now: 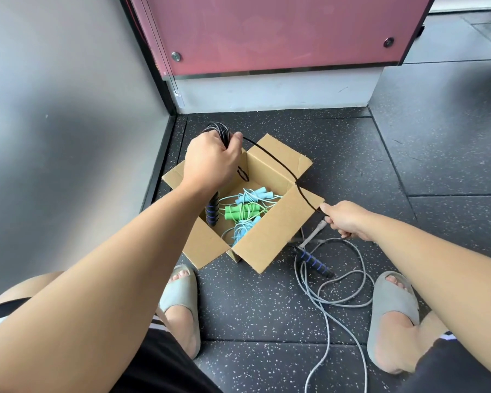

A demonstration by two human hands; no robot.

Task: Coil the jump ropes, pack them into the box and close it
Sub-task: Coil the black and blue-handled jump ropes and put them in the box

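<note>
Black rope coiled in left hand

Left forearm hides part of the box; grey rope runs off the bottom edge.

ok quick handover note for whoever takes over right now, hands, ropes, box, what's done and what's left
Left hand: holds the black rope coil above the box.
Right hand: pinches the black rope's free run, taut over the box.
Done: light blue ropes and green rope lie in the box.
Left: finish the black coil and pack it, coil the grey rope loose on the floor, close the flaps.
</note>
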